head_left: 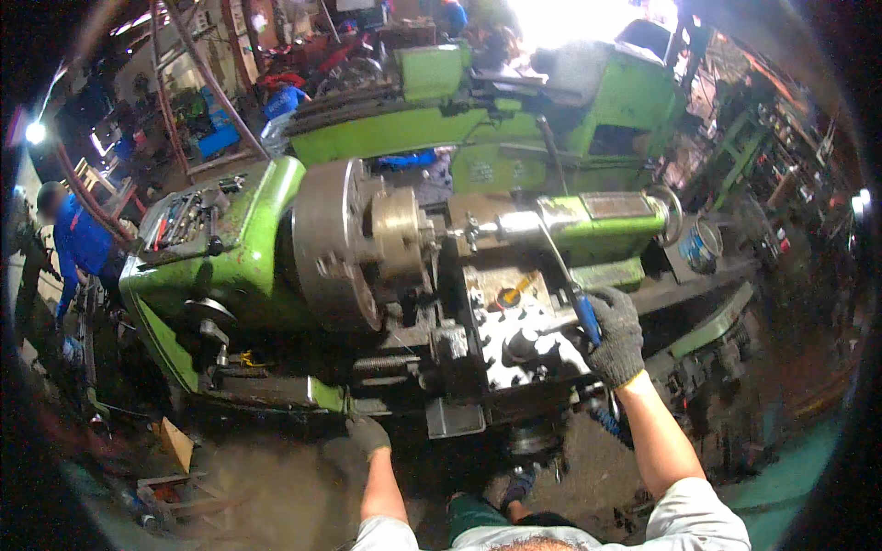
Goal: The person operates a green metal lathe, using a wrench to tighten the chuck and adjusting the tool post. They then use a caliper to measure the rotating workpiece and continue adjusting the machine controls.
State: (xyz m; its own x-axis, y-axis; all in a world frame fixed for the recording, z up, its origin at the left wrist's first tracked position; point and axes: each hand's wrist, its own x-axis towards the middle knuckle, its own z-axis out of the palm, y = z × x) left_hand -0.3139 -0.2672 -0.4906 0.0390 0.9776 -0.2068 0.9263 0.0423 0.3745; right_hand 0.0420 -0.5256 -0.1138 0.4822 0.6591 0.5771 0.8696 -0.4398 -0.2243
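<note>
1. Step in hand, judging by the pose: working the lathe by hand. Right hand, gloved, is grasping the blue handle of a thin rod, fingers wrapping round it.
2. Rod is slanting far and left from the handle, its far end reaching the shiny tailstock barrel; cannot tell whether it is joining it or just passing in front.
3. Left hand, gloved, is sitting at the near edge of the lathe bed, by a short lever. Fingers look to be touching it; can't tell whether they're clenching.
4. Cylindrical workpiece is sitting at the right face of the big chuck, left of the tailstock. Can't tell whether it's spinning.
5. Next move, probably: calling for a firm right grip and a controlled swing of the handle, left hand staying low by its lever.
6. Edges: chuck rim and jaws are standing far from the left hand; carriage corner is jutting near, between the forearms. Yellow-handled brush is lying just left of the rod, so a leftward swing is risking a knock.
7. Room: bare floor is opening near and left; rightward, the handle is having some space above the bed.
</note>
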